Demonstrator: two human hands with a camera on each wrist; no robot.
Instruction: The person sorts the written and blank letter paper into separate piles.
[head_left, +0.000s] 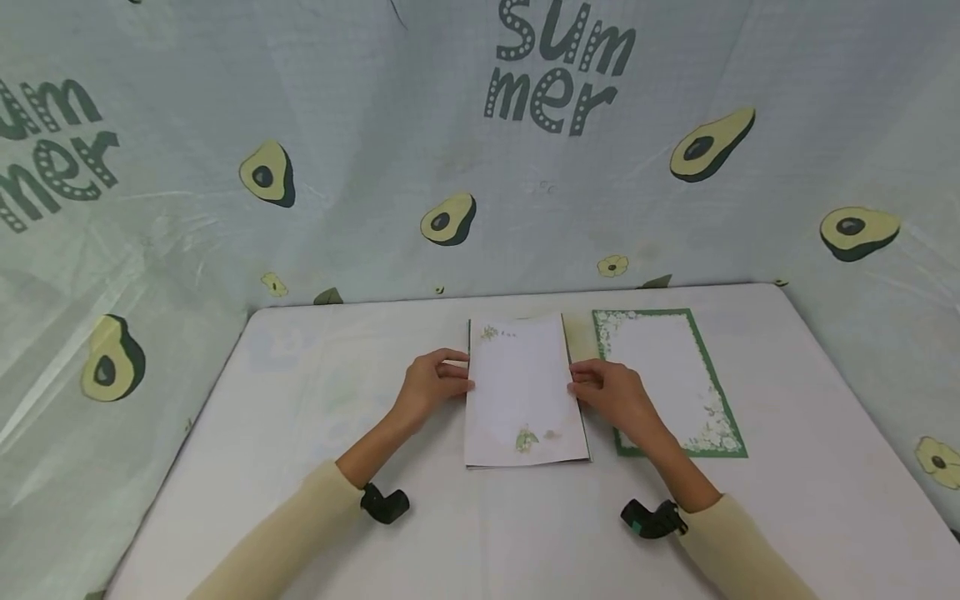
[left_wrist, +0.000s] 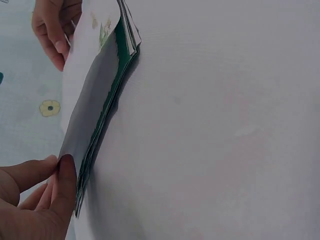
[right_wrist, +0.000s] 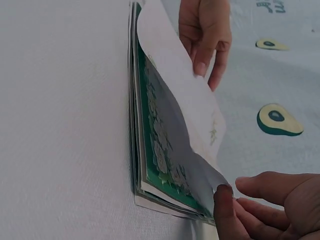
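A white sheet of paper [head_left: 517,383] with small plant prints lies over a stack of sheets in the middle of the table. My left hand [head_left: 433,386] pinches its left edge between thumb and fingers. At the right edge, my right hand [head_left: 617,398] grips the same sheet with thumb and fingertips. In the right wrist view the top sheet bows up, and a green-bordered floral sheet [right_wrist: 161,150] shows beneath it. The layered edges of the stack [left_wrist: 102,122] appear in the left wrist view.
To the right, a separate sheet with a green floral border [head_left: 663,367] lies flat on the white-covered table [head_left: 360,358], partly behind the right hand and forearm. An avocado-print curtain [head_left: 360,167] stands along the table's back and sides.
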